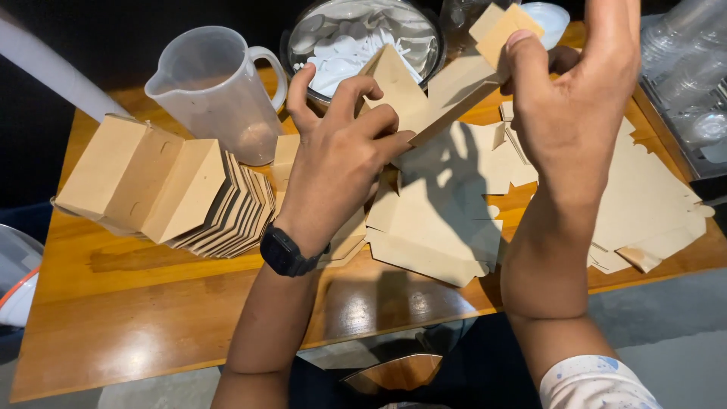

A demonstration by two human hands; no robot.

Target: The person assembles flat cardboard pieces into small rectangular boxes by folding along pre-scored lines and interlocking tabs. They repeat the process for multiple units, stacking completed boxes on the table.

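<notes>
Both of my hands hold one brown cardboard box blank [435, 95] raised above the wooden table [151, 318]. My left hand [341, 148], with a black watch on the wrist, pinches the blank's folded left part. My right hand [568, 98] grips its upper right flap between thumb and fingers. Beneath the hands lies a loose pile of flat brown blanks [439, 220].
A nested stack of folded brown boxes [170, 189] lies at the left. Behind it stands a clear plastic jug [216, 87]. A metal bowl of white plastic pieces [356, 38] sits at the back. More flat blanks [651, 204] and clear plastic cups [693, 68] are at the right.
</notes>
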